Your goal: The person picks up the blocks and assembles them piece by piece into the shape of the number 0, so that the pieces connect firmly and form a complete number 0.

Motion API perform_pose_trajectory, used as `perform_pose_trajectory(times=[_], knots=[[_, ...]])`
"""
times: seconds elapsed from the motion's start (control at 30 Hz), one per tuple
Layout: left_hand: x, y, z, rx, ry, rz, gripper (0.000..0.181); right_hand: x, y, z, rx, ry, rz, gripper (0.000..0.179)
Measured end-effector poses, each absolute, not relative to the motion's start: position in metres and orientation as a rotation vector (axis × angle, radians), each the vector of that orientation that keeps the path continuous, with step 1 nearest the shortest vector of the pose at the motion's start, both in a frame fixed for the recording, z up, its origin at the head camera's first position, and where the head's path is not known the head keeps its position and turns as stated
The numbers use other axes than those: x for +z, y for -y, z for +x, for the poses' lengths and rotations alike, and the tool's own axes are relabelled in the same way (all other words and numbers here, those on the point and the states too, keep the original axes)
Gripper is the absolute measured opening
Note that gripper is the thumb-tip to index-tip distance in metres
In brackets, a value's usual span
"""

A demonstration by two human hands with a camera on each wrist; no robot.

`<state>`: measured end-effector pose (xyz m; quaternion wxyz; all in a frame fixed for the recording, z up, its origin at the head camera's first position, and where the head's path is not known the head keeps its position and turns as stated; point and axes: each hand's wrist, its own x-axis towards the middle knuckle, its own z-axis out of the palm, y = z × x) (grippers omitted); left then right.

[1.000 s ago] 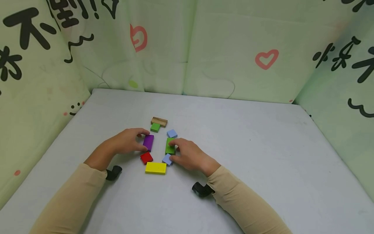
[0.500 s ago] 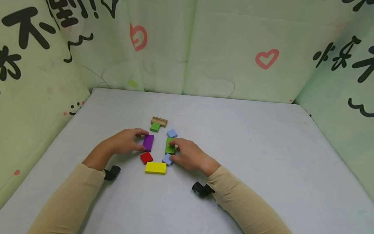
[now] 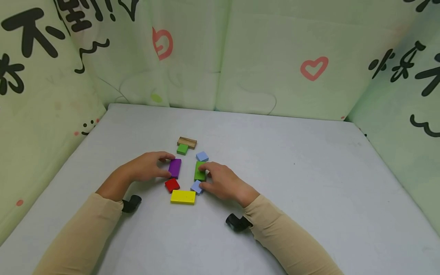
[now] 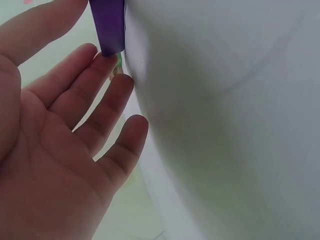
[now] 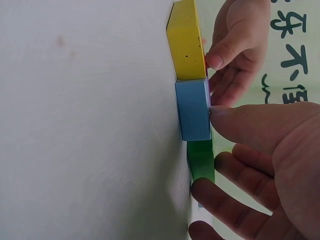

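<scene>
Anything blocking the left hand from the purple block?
Nothing visible. In the head view, the left hand has thumb and fingertip right by the purple block. The red block sits just off its near end, not between them.

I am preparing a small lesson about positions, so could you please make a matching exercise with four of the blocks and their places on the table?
1. yellow block
2. brown block
3. purple block
4. red block

A. farthest block in the head view
B. between the purple block and the yellow block
C. nearest block in the head view
D. closest block to the left hand

Pairs: 1-C, 2-A, 3-D, 4-B
</scene>
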<state>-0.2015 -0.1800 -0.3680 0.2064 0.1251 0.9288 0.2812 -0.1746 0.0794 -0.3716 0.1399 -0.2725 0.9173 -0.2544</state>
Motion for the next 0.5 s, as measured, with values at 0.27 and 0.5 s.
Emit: perform_pose_trajectory(times=[0.27, 0.5], knots=[[-0.3685, 0.1802, -0.2021, 0.768, -2.590, 0.364, 0.059, -0.3714, -0.0793, -0.1746, -0.725, -2.651, -0.781, 0.046], [-0.3691, 0.1804, -0.2027, 0.763, -2.589, 0.352, 0.060, -0.3716, -0.0791, -0.1750, -0.725, -2.655, -0.785, 0.046]])
